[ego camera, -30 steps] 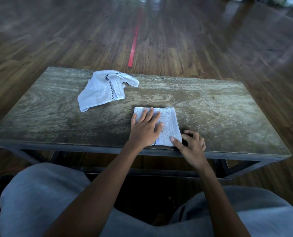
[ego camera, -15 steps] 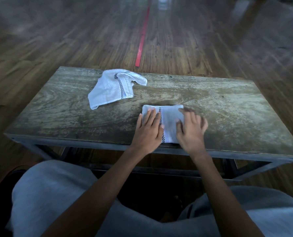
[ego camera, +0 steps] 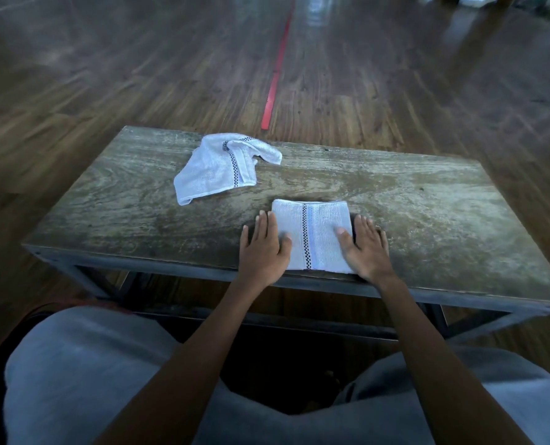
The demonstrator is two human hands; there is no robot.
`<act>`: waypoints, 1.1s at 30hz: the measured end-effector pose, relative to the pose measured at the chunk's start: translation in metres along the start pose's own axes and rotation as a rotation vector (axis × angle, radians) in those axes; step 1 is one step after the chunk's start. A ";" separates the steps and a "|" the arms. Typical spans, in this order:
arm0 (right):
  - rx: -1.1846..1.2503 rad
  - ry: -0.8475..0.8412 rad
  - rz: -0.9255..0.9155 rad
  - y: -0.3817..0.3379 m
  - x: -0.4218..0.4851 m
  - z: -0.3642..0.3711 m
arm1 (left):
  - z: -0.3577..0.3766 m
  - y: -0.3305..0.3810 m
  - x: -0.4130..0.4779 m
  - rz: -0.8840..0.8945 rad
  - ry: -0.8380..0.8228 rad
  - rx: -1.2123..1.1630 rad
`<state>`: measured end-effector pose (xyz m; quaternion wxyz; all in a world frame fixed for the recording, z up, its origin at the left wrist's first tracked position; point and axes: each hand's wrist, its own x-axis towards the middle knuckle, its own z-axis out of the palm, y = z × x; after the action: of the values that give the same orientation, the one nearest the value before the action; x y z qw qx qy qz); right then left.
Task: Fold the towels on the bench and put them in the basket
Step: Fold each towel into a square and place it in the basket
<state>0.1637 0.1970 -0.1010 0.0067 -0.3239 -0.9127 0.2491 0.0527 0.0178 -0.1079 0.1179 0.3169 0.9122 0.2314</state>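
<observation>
I see the folded towel (ego camera: 312, 236) lying flat at the near edge of the bench (ego camera: 427, 220), about the middle of its length. Its dark checkered stripe runs from the near edge toward the far one. The left hand (ego camera: 262, 248) lies flat at the left side of this towel. Its fingers are straight and rest on the wood just beside the cloth, and the thumb lies on the cloth. The right hand (ego camera: 365, 248) does the same at the right side, with straight fingers along the towel's edge and the thumb on the cloth. Neither hand grips anything; both are only laid flat.

The crumpled towel (ego camera: 222, 168) lies unfolded near the far edge, toward the far left corner, well apart from the folded one and from both hands. Beyond the far edge, a red strip (ego camera: 277, 69) runs away along the wooden floor (ego camera: 106, 75). Below the near edge are two knees in grey trousers (ego camera: 74, 380).
</observation>
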 end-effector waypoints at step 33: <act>0.958 0.186 -0.303 -0.116 -0.047 0.004 | -0.075 -0.010 -0.068 -0.271 0.616 -1.155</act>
<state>0.1319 0.0903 -0.0444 0.2716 -0.1695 -0.7282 0.6060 0.0721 -0.0583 -0.0432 0.0310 0.0049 0.6655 0.7458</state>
